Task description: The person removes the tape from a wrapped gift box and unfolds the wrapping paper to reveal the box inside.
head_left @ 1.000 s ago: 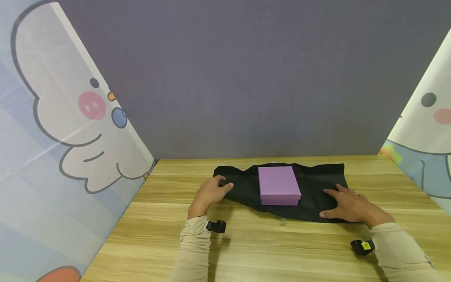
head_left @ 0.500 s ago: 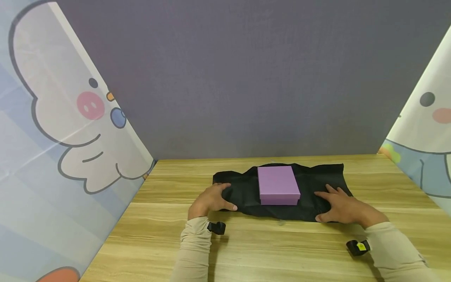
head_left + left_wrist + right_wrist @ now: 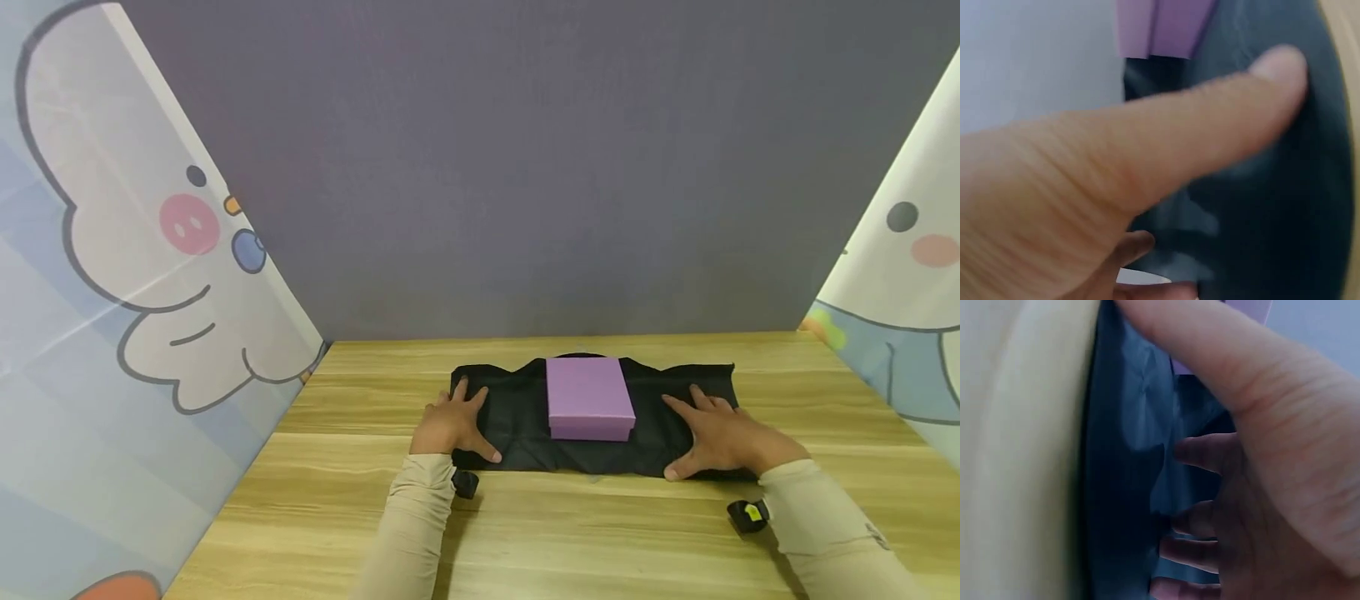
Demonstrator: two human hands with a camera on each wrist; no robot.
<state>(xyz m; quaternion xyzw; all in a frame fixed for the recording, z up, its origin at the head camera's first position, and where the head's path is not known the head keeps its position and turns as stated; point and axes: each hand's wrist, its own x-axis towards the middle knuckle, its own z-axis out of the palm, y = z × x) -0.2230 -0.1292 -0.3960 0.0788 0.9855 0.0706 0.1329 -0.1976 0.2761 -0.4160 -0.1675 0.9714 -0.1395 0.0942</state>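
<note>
A purple lidded box [image 3: 589, 392] sits on the middle of a black sheet [image 3: 517, 417] spread across the wooden table. My left hand [image 3: 450, 425] rests on the sheet's left end, thumb and fingers spread. On the right end, my right hand [image 3: 723, 437] lies with its fingers spread too. Both hands are apart from the box, one at each side. In the left wrist view the thumb [image 3: 1210, 125] stretches over the sheet, with a corner of the box [image 3: 1166, 25] above it. The right wrist view shows the right hand's fingers [image 3: 1194, 550] extended against the sheet.
Bare wooden table [image 3: 585, 533] lies in front of the sheet. A grey panel [image 3: 555, 167] rises behind the table, and cartoon-printed sheets [image 3: 135, 250] flank it. A black wrist camera [image 3: 465, 483] is on the left sleeve, another [image 3: 747, 516] on the right.
My left hand has come down onto the sheet's left end, spreading its fingers, and the sheet's near left edge now lies closer to me and straighter. The right hand has shifted slightly left.
</note>
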